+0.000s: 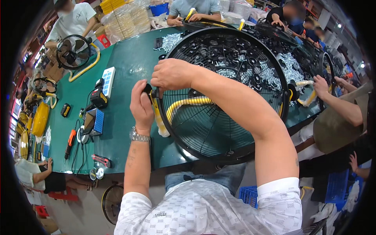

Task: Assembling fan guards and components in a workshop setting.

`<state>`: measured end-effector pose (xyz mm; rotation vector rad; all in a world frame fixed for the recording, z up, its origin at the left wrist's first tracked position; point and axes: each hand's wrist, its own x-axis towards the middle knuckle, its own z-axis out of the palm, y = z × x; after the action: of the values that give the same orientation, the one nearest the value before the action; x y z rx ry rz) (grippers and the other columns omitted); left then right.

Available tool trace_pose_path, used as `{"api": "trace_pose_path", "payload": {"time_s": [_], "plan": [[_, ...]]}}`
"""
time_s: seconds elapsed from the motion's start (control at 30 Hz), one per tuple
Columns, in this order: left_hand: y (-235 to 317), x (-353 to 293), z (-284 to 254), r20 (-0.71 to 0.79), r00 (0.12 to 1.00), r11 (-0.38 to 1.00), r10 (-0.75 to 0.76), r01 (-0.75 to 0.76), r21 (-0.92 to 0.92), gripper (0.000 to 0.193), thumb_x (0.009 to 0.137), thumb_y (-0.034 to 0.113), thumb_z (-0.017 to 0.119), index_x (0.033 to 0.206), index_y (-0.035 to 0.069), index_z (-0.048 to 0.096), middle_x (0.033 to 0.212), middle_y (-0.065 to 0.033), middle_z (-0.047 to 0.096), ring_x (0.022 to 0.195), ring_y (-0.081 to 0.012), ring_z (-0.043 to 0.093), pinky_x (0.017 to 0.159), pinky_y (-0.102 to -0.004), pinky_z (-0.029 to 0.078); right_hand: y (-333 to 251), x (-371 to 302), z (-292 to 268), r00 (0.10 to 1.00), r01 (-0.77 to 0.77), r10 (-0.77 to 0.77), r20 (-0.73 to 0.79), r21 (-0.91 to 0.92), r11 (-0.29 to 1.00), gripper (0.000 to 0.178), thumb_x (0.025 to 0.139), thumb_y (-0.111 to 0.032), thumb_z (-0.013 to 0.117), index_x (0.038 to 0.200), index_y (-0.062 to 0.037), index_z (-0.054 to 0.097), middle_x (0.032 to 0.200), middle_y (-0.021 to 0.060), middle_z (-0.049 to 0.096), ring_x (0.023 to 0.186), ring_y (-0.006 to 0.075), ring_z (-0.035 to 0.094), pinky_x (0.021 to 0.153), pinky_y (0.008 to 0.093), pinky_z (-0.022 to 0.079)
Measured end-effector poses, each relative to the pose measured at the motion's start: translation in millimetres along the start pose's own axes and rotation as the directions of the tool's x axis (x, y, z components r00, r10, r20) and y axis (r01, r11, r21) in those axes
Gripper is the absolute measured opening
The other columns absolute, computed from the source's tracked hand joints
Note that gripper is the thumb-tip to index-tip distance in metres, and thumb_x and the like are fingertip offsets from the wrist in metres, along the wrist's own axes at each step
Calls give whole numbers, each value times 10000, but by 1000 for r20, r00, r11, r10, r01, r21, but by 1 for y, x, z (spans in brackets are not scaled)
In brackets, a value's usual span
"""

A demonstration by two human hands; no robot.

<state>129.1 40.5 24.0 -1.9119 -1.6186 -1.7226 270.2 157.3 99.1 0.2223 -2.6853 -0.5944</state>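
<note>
A large round black fan [229,147] with a wire guard lies tilted on the green table in front of me. Its yellow tube stand [184,102] shows through the guard, and part of the tube at the left side has clear wrapping. At the fan's left edge, my left hand [141,107] has its fingers curled round a black knob [147,88] by the tube's end. Reaching across the guard, my right hand [174,73] is closed at the rim just beside that knob. Its fingertips point down, and what they pinch is hidden.
Left on the green table [129,58] are a cordless drill [98,98], an orange electric screwdriver [70,143], a blue parts box [94,121], a power strip [108,81] and a red utility knife [102,160]. Loose screws [289,66] and black parts lie beyond. Co-workers handle fans around the table.
</note>
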Motion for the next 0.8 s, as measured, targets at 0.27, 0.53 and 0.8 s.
{"api": "trace_pose_path", "payload": {"time_s": [0.27, 0.53, 0.8], "plan": [[3, 22, -24, -24, 860, 802, -509, 464, -378, 425, 1024, 290, 448, 1245, -45, 590, 1197, -164, 636, 1052, -204, 610, 896, -328, 481, -6, 2, -6, 999, 1, 0, 38, -46, 999, 275, 785, -383, 678, 769, -122, 593, 767, -5, 623, 819, 202, 617, 765, 332, 472], [-11, -5, 5, -108, 974, 934, 200, -223, -278, 304, 988, 146, 436, 1170, -64, 559, 1253, -201, 591, 1160, -236, 571, 993, -341, 441, -1, 0, -4, 998, -39, 39, 54, 3, 999, 304, 775, -405, 682, 783, -112, 603, 780, 10, 642, 831, 210, 626, 772, 333, 473], [-6, 40, -23, 309, 829, 850, -466, 517, -104, 465, 1023, 364, 416, 996, -54, 617, 963, -213, 664, 896, -215, 647, 751, -348, 494, -4, 2, 2, 1000, 30, -30, 7, -26, 999, 259, 768, -362, 682, 756, -127, 572, 746, 3, 608, 803, 215, 616, 766, 336, 475]]}}
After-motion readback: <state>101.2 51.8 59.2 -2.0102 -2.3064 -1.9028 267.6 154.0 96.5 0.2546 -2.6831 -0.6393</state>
